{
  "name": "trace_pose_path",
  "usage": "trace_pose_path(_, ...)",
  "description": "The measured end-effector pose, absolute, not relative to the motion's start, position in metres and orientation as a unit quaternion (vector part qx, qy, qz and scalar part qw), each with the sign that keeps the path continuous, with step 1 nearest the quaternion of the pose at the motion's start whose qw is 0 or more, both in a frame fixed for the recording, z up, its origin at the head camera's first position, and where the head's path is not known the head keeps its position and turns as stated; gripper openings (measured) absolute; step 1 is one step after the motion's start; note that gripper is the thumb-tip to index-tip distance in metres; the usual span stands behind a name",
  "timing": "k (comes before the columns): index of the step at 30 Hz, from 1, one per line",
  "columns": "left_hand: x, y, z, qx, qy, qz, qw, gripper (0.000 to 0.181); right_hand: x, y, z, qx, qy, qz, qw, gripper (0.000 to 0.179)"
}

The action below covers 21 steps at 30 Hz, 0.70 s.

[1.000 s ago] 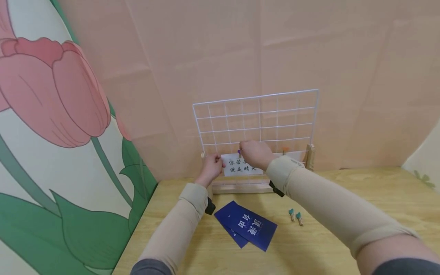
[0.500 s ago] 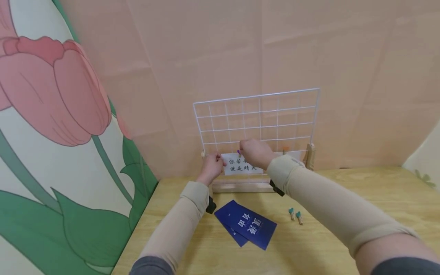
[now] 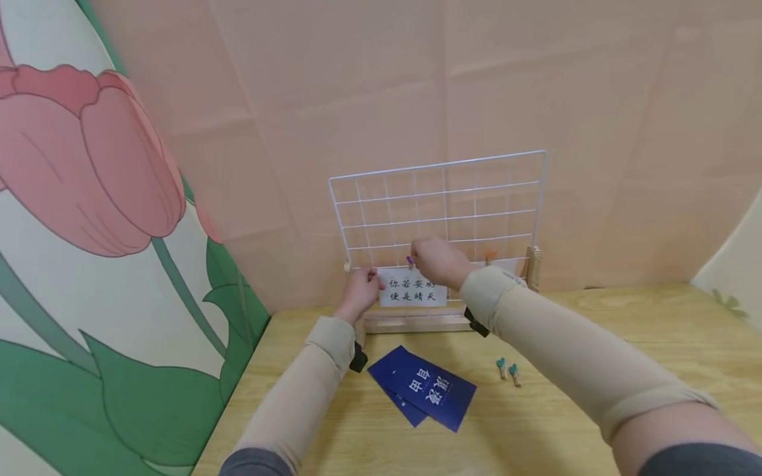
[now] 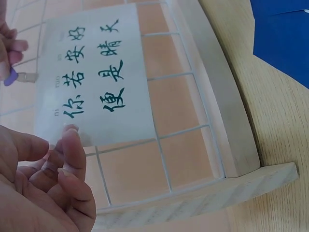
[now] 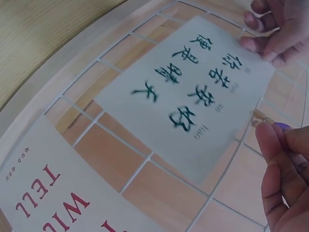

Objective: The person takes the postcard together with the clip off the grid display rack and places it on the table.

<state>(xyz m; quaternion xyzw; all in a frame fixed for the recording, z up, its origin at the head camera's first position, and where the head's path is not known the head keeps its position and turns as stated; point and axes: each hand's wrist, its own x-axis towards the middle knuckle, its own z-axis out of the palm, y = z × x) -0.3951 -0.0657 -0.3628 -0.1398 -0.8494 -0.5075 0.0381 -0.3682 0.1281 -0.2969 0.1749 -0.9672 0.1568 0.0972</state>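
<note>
A white card (image 3: pixel 411 291) with dark green handwritten characters lies against a white wire grid (image 3: pixel 440 192) in a wooden stand. My left hand (image 3: pixel 360 291) pinches the card's left edge between thumb and fingers, as the left wrist view (image 4: pixel 53 179) shows. At the card's top edge, my right hand (image 3: pixel 442 260) pinches a small wooden clothespin (image 5: pixel 262 116) with a purple end. In the right wrist view the clothespin's tip is right at the card's edge, with my right fingers (image 5: pixel 275 150) round its purple end.
A second white card (image 5: pixel 63 193) with red letters hangs right of the first, below an orange-topped clip (image 3: pixel 491 255). Two dark blue cards (image 3: pixel 425 390) overlap on the wooden table (image 3: pixel 536 436). Two teal-topped clothespins (image 3: pixel 508 371) lie right of them.
The white card has shifted slightly left and down on the grid, showing more of its writing beside my right hand. Both hands keep their grips; the head view has turned a little.
</note>
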Motion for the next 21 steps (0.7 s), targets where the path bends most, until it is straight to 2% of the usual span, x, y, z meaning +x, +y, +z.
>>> trace_pose_path(6, -0.393, -0.069, -0.366, -0.158, -0.849, -0.503, 0.032, 0.013, -0.363, 0.132, -0.297, 0.177, -0.963, 0.176, 0.1, 0.017)
trace_pose_path(11, -0.391, -0.076, -0.367, -0.174, -0.855, -0.488, 0.03, 0.021, -0.361, 0.139, -0.3, 0.184, -0.962, 0.178, 0.099, 0.018)
trace_pose_path(21, -0.389, -0.082, -0.364, -0.175, -0.86, -0.479, 0.02, 0.02, -0.352, 0.149, -0.305, 0.177, -0.97, 0.139, 0.094, 0.019)
